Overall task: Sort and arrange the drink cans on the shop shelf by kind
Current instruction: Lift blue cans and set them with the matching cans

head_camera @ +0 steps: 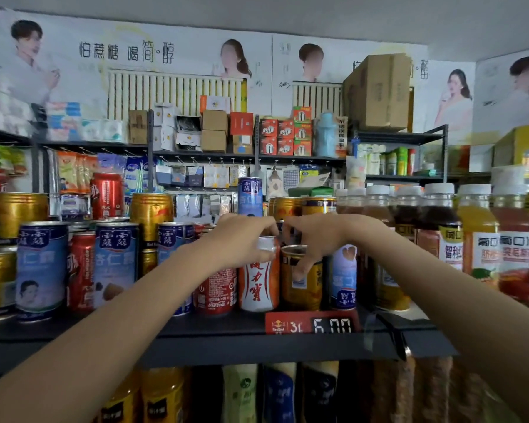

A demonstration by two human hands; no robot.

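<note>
The orange-and-white drink can with red lettering [258, 282] is stood upright at the front edge of the dark shop shelf [196, 328], near the middle. Its top is gripped by the left hand [245, 236], fingers curled over the rim and thumb pressed against the upper side.

Just to its right, touching or nearly so, a gold drink can with an open-looking top [301, 279] is held by the right hand [315, 235]: fingers are curled down over the rim, with the thumb laid along the can's front.

To the left of the orange can, a red cola can [216, 291] is partly hidden by the left forearm. To the right of the gold can, a blue-and-white almond-drink can [344, 279] is seen upside down, below the right wrist.

Further left, tall blue-and-white cans [42, 267], red cans [81, 270] and gold cans [20, 213] are mixed, some stacked in two tiers. On the right, clear plastic bottles with white caps [477, 230] are lined up, holding orange, red and dark drinks.

A red price tag with digital digits [312, 323] is clipped to the shelf edge below the two held cans. More bottles are seen on the tier beneath, blurred.
</note>
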